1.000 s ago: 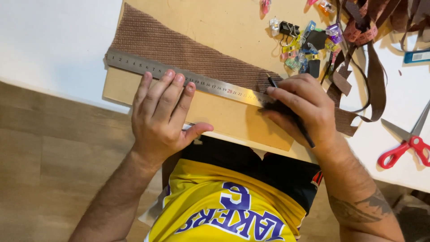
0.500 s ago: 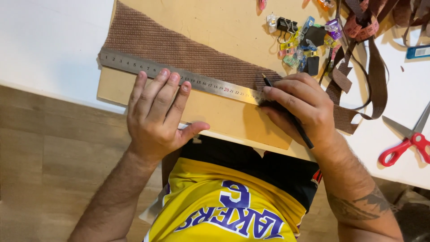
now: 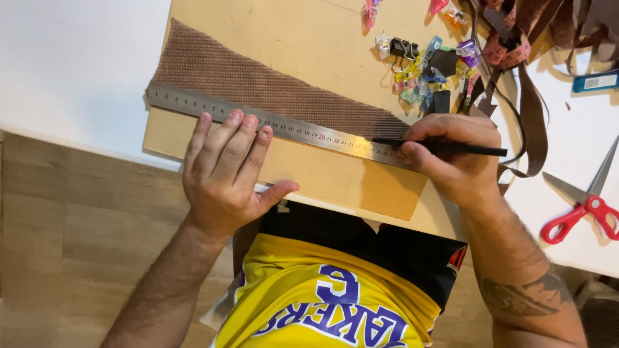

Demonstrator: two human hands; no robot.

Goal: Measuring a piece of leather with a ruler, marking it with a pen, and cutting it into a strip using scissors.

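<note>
**Two hands, one ruled line along a brown strip**

Two bare hands work over a tan wooden board [image 3: 309, 187] on a white table [image 3: 77, 71]. The left hand [image 3: 225, 177] lies flat, fingers spread and pressing down on a steel ruler [image 3: 284, 125] that runs slantwise across the board, its upper edge against the lower margin of a brown woven strip [image 3: 258, 80]. The right hand [image 3: 454, 161] is closed in a writing grip on a thin black pen-like tool [image 3: 445, 148], tip touching the ruler's right end where strip and ruler meet.

The step in hand looks like marking or scoring a straight line along the ruler. The next move would call for steady downward pressure from the left hand, so the ruler does not slip, and the tip held tight to the metal edge.

Coloured sewing clips [image 3: 419, 77], brown straps [image 3: 532, 122] and red-handled scissors [image 3: 583, 209] lie to the right.
</note>
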